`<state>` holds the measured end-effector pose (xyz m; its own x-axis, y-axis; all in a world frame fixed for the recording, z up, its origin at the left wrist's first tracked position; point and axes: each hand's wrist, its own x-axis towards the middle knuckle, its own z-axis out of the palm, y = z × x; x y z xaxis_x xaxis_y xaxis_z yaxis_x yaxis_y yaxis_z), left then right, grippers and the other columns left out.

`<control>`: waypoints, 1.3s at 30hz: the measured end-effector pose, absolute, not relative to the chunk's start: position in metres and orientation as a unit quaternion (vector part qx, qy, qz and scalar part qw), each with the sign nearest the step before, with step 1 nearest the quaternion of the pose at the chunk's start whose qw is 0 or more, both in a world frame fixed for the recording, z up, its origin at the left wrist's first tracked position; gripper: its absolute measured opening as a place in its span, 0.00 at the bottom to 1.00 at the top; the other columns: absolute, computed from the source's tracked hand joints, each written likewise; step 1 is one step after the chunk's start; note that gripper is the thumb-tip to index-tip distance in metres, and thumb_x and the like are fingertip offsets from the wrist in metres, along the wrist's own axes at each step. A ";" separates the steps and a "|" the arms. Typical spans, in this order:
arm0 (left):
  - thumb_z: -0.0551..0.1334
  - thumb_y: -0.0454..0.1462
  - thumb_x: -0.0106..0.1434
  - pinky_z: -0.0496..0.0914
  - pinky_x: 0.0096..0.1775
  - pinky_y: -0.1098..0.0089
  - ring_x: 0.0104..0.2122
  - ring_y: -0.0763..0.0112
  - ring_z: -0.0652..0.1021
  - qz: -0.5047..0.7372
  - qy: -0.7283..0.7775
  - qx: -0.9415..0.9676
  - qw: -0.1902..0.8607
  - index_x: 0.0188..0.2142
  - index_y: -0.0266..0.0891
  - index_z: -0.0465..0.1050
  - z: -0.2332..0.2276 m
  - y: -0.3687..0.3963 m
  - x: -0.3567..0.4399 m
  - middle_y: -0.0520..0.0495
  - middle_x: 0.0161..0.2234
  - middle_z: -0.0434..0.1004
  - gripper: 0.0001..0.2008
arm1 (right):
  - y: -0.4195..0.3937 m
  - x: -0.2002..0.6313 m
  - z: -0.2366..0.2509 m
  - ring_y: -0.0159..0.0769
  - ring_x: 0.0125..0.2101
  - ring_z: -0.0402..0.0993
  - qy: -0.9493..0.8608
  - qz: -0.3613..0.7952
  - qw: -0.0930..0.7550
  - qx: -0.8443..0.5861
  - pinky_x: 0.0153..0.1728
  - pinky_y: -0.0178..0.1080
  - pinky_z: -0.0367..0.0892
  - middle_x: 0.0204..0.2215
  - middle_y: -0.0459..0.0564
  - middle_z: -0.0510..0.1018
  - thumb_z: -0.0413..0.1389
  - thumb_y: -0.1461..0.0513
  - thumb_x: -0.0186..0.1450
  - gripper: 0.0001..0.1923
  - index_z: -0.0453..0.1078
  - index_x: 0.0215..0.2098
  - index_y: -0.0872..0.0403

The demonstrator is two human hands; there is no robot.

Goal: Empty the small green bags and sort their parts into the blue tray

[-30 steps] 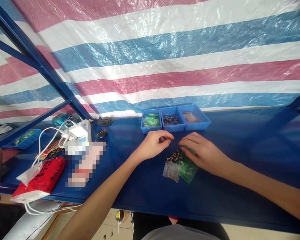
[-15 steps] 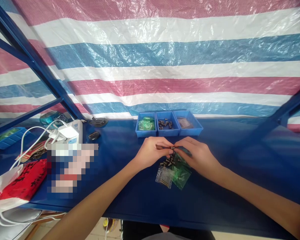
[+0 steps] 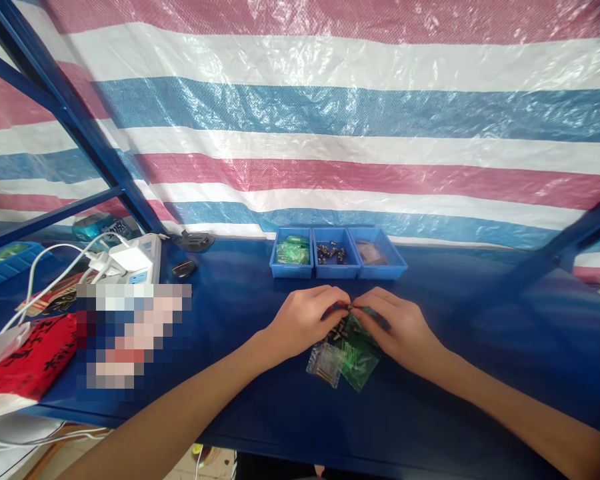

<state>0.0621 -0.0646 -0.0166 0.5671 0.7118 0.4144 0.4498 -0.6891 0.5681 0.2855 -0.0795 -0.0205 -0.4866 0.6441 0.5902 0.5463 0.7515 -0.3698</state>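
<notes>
both hands meet over the middle of the blue worktop (image 3: pixel 260 400). left hand (image 3: pixel 307 320) and right hand (image 3: pixel 400 328) are fingertip to fingertip, pinched together on a small dark part (image 3: pixel 351 308) held between them, just above the worktop. part is too small to make out its shape; its long axis looks to run left-right, from one hand's fingertips to the other's, but i can't be sure.

directly below the fingertips, toward the person: a loose row of small dark parts (image 3: pixel 338 329), then a clear bag (image 3: pixel 325 363) and a green bag (image 3: pixel 359 359) lying flat, touching each other. right hand's heel sits over the green bag's far edge; left hand is just beside the clear bag, not on it.

away from the person, three blue trays in a row, well apart from the hands: left tray (image 3: pixel 291 269) with green pieces, middle tray (image 3: pixel 335 270) with dark bits, right tray (image 3: pixel 387 267) with brownish stuff. middle tray lies straight ahead of the pinch point, equally near to either hand.
</notes>
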 end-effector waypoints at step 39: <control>0.51 0.38 0.76 0.71 0.35 0.71 0.41 0.68 0.79 0.332 0.315 0.883 0.100 0.54 0.40 0.69 -0.008 -0.073 0.063 0.44 0.47 0.77 0.12 | -0.086 0.279 -0.010 0.32 0.22 0.73 -0.827 0.127 0.355 -0.417 0.19 0.34 0.64 0.29 0.46 0.80 0.53 0.59 0.74 0.08 0.74 0.40 0.50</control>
<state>0.0629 -0.0733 -0.0085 0.5805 0.6237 0.5235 0.4907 -0.7810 0.3863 0.2793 -0.0865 -0.0104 -0.4002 0.7795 0.4819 0.5989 0.6205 -0.5062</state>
